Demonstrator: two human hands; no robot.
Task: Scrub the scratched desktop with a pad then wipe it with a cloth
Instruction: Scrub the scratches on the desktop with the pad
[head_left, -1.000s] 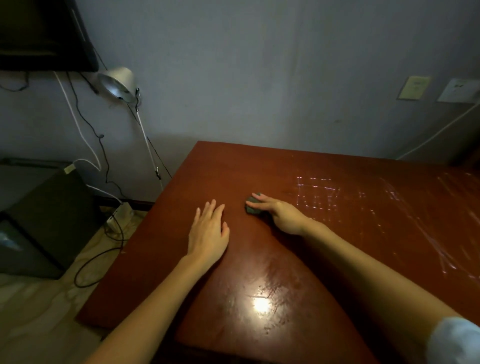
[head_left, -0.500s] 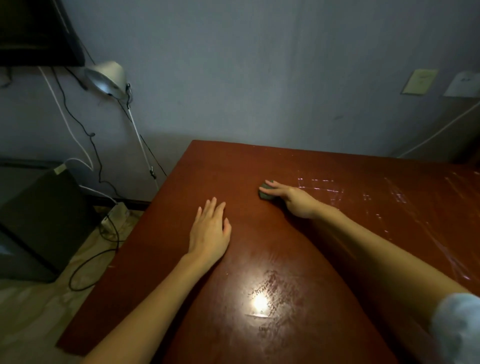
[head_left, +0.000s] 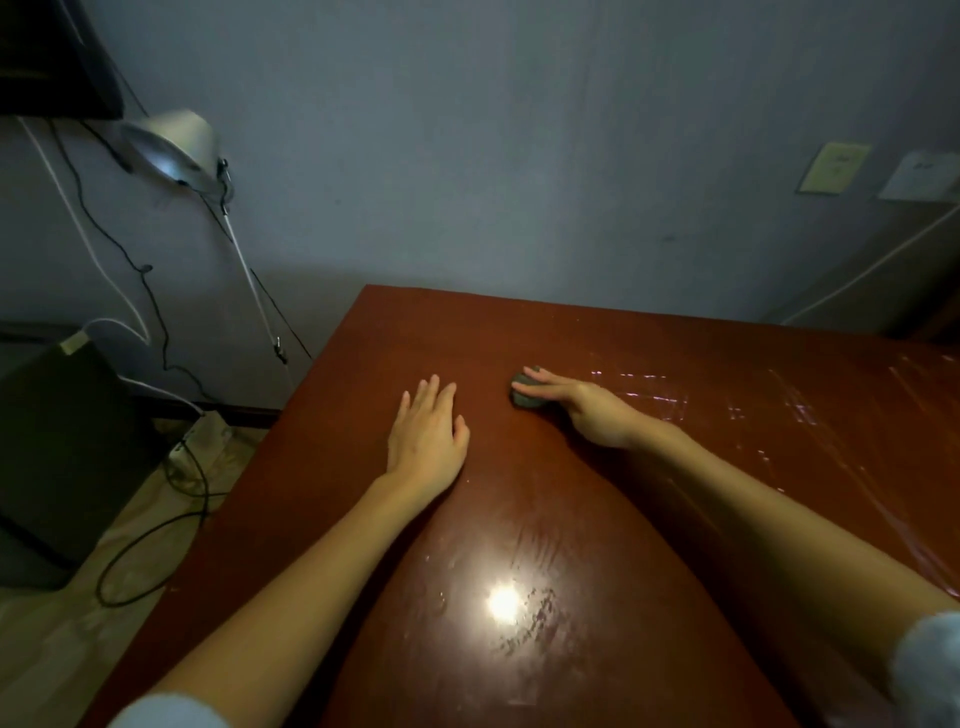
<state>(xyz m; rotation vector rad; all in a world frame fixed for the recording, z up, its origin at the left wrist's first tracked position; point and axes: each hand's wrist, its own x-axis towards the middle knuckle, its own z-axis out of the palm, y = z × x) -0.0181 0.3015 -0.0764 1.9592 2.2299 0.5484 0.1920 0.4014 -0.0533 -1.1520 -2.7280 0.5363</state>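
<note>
Pad sits beneath right hand, fingers straight; left hand lies flat on desktop.

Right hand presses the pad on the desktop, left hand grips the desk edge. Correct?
No. In the head view the left hand lies flat on the desktop, fingers straight, away from the edge. The right hand does press the pad on the desktop.
</note>
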